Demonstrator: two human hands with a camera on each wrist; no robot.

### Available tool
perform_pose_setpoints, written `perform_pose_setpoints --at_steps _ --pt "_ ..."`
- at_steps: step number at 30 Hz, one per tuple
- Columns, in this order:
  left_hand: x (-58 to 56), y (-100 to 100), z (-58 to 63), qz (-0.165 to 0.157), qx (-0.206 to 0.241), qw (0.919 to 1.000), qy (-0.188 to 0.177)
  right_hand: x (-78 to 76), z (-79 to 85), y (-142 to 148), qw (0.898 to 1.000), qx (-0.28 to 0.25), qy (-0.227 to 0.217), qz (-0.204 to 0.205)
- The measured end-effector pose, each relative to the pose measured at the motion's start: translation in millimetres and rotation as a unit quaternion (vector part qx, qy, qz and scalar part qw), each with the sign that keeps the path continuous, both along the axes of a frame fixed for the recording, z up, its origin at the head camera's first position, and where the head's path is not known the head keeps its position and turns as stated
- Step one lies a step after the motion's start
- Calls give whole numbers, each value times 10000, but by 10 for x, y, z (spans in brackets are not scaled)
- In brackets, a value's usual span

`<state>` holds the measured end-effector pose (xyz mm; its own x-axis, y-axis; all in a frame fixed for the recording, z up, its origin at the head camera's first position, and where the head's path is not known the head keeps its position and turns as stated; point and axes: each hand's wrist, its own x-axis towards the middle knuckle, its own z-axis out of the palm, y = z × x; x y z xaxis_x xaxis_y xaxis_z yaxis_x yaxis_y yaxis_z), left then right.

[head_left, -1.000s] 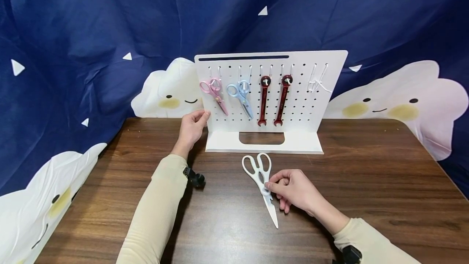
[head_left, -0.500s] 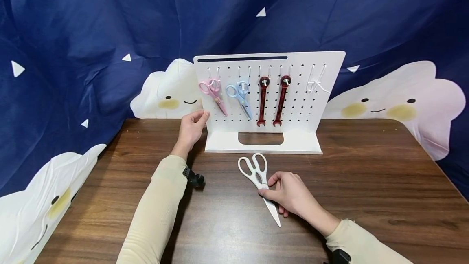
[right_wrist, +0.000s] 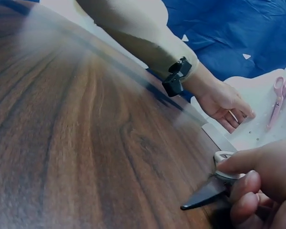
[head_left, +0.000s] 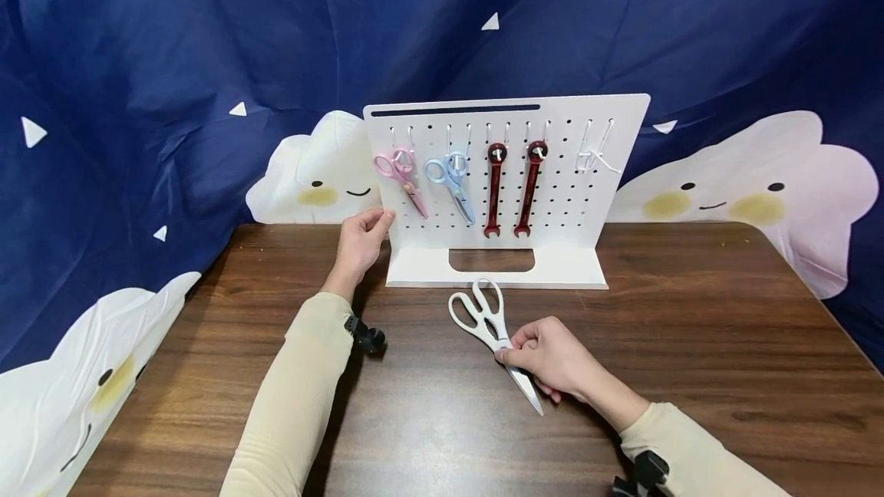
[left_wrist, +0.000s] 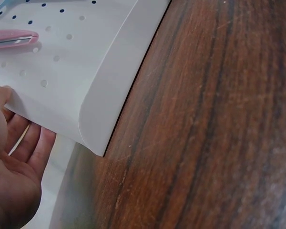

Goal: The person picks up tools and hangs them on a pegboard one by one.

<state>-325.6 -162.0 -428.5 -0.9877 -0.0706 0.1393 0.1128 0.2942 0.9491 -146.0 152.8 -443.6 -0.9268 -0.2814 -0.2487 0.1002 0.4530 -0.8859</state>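
My right hand (head_left: 555,359) pinches a pair of white-handled scissors (head_left: 486,340) near the pivot, between thumb and fingers. Its finger loops point toward the board, while the blade (right_wrist: 205,194) slants down to the right. With my left hand (head_left: 359,245) I grip the lower left edge of a white pegboard (head_left: 442,240); the thumb lies on the front face and the other fingers are behind the edge in the left wrist view. From the board's hooks hang pink scissors (head_left: 413,196), light blue scissors (head_left: 461,200) and two dark red wrenches (head_left: 494,190) (head_left: 529,190).
White hooks (head_left: 590,156) at the board's right end carry nothing. The board's base (head_left: 569,271) stands on a brown wooden table (head_left: 691,313). Behind rises a dark blue curtain (head_left: 207,37) printed with clouds.
The right hand has shifted its hold on the white scissors, which have turned, the blade tip swinging right and up. My left hand keeps its place on the board.
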Motion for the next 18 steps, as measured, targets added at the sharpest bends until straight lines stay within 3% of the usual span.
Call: perform_pose_setpoints --at_steps 5,12,18 --pt "-13 -4 -21 -20 -31 10000 24 3 16 34 9998 -198 -73 -50" --pt "-21 -8 -16 -84 6 10000 -6 3 44 87 9948 -889 -456 -212" --pt "-3 -13 4 -57 -15 10000 -6 7 103 136 9929 -1080 -395 -300"
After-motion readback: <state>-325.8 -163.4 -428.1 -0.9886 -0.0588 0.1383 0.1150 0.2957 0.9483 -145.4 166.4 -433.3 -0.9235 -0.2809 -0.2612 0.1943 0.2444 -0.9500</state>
